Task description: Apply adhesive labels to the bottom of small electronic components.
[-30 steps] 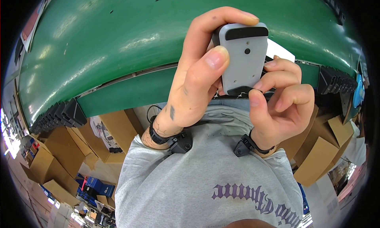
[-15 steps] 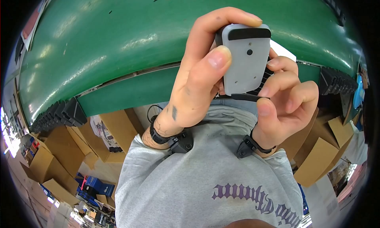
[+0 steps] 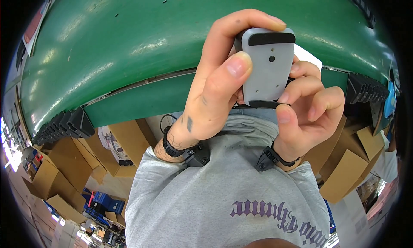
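My left hand [image 3: 223, 71] grips a rounded grey device [image 3: 265, 73] with dark sides that looks like a computer mouse, its flat face toward me. Thumb and fingers clasp its left side and top edge. A black strip [image 3: 270, 39] covers that face's upper end, above a small dark round spot and a few tiny holes. Between thumb and forefinger, my right hand [image 3: 307, 103] pinches one end of a thin curved black strip [image 3: 267, 104], which lies along the lower edge of the grey face. Whether that strip is stuck down there, I cannot tell.
A green-topped table [image 3: 142, 28] stretches beyond my hands, with two tiny black pieces far left. Black stepped holders [image 3: 79, 121] line its left front, with similar ones [image 3: 365, 88] at right. Open cardboard boxes [image 3: 131, 140] stand below. A white sheet [image 3: 307, 55] shows behind my right hand.
My right hand has shifted slightly left, bringing the thin black strip against the grey device's lower edge. My left hand stays nearly in place.
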Demonstrator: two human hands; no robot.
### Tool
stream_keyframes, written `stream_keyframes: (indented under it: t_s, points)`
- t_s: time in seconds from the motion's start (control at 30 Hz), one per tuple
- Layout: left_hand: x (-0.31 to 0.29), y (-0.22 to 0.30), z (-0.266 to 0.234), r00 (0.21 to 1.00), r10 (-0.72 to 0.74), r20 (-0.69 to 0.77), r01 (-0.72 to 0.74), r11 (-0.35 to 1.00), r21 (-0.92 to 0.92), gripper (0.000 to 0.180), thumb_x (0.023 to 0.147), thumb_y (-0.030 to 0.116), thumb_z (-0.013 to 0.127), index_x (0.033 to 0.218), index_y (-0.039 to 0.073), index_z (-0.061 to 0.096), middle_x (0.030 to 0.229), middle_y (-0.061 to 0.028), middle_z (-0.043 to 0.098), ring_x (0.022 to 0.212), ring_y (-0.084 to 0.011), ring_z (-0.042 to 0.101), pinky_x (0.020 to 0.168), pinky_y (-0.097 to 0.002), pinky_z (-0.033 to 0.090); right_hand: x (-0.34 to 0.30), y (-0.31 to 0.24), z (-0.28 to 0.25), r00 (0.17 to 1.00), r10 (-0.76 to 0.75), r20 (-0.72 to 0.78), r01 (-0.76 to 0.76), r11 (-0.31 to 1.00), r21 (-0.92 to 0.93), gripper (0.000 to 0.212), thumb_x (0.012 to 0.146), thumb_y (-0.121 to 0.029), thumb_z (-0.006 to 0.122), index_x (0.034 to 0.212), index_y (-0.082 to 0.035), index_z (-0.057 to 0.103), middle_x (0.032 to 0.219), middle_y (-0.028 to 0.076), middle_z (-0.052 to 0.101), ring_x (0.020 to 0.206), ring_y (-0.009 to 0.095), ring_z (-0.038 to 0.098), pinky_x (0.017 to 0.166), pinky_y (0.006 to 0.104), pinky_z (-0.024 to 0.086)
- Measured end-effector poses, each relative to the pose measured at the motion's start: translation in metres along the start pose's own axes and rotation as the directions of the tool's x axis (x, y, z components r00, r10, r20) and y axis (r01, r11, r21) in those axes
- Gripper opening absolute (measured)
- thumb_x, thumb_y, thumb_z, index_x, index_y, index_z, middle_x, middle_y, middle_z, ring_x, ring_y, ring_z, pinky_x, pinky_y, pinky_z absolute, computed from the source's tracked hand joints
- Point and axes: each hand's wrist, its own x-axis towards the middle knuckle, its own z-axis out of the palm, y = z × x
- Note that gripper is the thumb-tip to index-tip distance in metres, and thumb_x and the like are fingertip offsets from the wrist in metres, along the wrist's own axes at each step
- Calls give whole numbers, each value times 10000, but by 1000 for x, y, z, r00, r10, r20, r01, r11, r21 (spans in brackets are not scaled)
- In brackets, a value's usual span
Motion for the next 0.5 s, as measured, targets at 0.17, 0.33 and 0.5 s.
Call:
stream_keyframes:
  t_s: [0.17,0.33,0.5]
  points:
    - [0,0,-1,1000,5,7,-5,1000,-10,507,902,419,442,1282,84,426,1018,-85,585,879,-111,558,602,-210,420,0,0,1,1000,1,-8,-1,1000,-5,399,744,-45,723,836,-143,347,757,90,599,1030,276,498,1042,504,295]
    - [0,0,2,1000,19,-14,-19,1000,-20,507,904,417,447,1284,83,425,1011,-79,575,865,-108,552,601,-211,419,1,1,1,1000,-15,-1,15,1000,-8,400,744,-49,727,835,-143,349,756,90,602,1021,271,496,1037,505,299]
    - [0,0,-3,1000,4,16,-4,1000,0,505,904,417,449,1284,84,425,1007,-78,574,847,-101,544,597,-206,413,1,1,1,1000,-21,-4,21,999,-24,398,745,-53,731,831,-141,352,748,89,601,1014,268,494,1034,516,301]
